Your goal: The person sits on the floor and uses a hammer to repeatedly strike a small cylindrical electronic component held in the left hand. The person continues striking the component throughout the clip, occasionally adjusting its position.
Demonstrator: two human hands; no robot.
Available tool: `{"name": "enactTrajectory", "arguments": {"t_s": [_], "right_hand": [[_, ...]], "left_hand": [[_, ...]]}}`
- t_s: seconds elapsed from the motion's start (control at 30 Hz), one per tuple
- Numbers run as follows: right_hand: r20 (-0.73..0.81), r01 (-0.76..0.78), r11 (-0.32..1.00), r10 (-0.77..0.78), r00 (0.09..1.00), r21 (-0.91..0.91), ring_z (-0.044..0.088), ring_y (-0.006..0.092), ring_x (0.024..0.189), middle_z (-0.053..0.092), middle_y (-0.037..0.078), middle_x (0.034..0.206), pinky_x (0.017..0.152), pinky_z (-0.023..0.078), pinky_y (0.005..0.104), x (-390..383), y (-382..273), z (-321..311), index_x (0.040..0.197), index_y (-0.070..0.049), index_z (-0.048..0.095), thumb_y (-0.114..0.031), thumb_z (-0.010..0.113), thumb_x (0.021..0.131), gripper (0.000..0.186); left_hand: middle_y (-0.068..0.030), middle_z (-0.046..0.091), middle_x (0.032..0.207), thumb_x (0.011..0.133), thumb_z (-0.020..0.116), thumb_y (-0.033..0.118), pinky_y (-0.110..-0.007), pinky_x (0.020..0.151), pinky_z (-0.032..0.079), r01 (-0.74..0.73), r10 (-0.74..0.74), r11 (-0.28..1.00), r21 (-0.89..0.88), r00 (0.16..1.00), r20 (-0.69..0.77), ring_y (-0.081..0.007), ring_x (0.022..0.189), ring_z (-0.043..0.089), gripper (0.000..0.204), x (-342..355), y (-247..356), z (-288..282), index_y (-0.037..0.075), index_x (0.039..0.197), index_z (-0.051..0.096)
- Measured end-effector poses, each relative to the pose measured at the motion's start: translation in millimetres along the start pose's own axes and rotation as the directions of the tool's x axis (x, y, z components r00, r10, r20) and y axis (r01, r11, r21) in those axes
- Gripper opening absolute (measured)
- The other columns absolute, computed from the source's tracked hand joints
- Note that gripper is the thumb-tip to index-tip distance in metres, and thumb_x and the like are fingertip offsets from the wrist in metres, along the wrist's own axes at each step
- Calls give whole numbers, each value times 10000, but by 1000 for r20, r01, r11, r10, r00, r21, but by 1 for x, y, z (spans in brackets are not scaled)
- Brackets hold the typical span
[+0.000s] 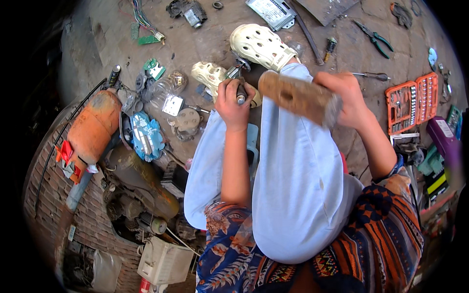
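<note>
Head view, seen from above. We see a seated or squatting person working low over the floor [215, 41], with the pale-blue trouser legs folded on either side of the left forearm. The left hand [231, 105] has its grip clamped on a stubby metal rod [241, 95], whose round end faces up toward us; we judge that the fingers wrap it closely to keep it upright and steady. The rod stands between the cream perforated clogs [259, 47], beside a small metal part [233, 72] near the toes; the feet appear to hem in this spot, though we cannot tell whether they press on anything. The right hand [348, 97] has its grip closed on a heavy, rusty hammer [299, 99], held above the right leg, apart from the left hand. The handle is hidden from us, and the steel head lies crosswise, its far end pointing toward the rod. On the right we note a screwdriver [375, 76], pliers [376, 40] and an unfolded orange socket-set case [412, 103], perhaps laid there for the right hand's convenience. At left lie a clear plastic bottle [163, 93] and a blue bag [146, 136], well apart from the hammer.
</note>
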State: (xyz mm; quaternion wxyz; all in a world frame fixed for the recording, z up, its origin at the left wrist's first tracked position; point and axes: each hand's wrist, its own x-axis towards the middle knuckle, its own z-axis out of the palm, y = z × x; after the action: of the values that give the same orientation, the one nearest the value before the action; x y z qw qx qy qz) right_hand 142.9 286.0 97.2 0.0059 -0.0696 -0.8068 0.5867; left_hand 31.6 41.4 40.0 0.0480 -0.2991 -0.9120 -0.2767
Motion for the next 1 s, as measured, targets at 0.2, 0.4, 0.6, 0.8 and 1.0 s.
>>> {"name": "enactTrajectory", "arguments": {"t_s": [0.2, 0.4, 0.6, 0.8, 1.0], "right_hand": [[283, 124, 957, -47, 958, -263, 564, 329, 575, 533, 106, 599, 512, 428, 421, 36, -19, 17, 704, -60, 478, -339, 691, 711, 351], [187, 153, 988, -153, 970, 18, 565, 336, 603, 543, 111, 633, 543, 454, 384, 38, -30, 20, 786, -51, 555, -183, 696, 703, 210], [-216, -110, 977, 149, 965, 185, 509, 154, 503, 551, 110, 586, 502, 431, 295, 15, 0, 0, 848, 13, 621, -176, 650, 827, 192], [-245, -216, 969, 239, 940, 118, 509, 144, 540, 558, 85, 605, 531, 436, 294, -9, 18, -13, 862, 22, 622, -181, 636, 846, 204], [-208, -158, 980, 180, 962, 118, 514, 181, 538, 584, 119, 630, 545, 443, 310, -19, 24, 2, 888, 23, 628, -172, 635, 841, 201]], "left_hand": [[-102, 583, 849, 606, 730, 39, -363, 659, 506, -15, 15, 1000, 11, 999, 30, -289, 729, 609, 328, 4, 4, 2, 57, 910, 609], [-109, 583, 876, 694, 650, 6, -370, 713, 478, 113, -86, 954, 277, 990, -108, -277, 752, 568, 110, -19, -20, -14, 21, 792, 602], [-109, 572, 854, 719, 673, 43, -376, 710, 469, 269, -283, 953, -142, 955, -91, -274, 777, 564, 119, -15, -12, -14, 21, 818, 612], [-99, 564, 852, 729, 678, 88, -376, 682, 460, 220, -224, 974, -62, 972, -73, -265, 776, 561, 128, -22, 0, -10, 39, 832, 620], [-101, 573, 855, 666, 704, 27, -358, 654, 502, 87, -88, 996, -11, 991, -103, -270, 754, 597, 208, -15, 6, -7, 49, 859, 629]]}}
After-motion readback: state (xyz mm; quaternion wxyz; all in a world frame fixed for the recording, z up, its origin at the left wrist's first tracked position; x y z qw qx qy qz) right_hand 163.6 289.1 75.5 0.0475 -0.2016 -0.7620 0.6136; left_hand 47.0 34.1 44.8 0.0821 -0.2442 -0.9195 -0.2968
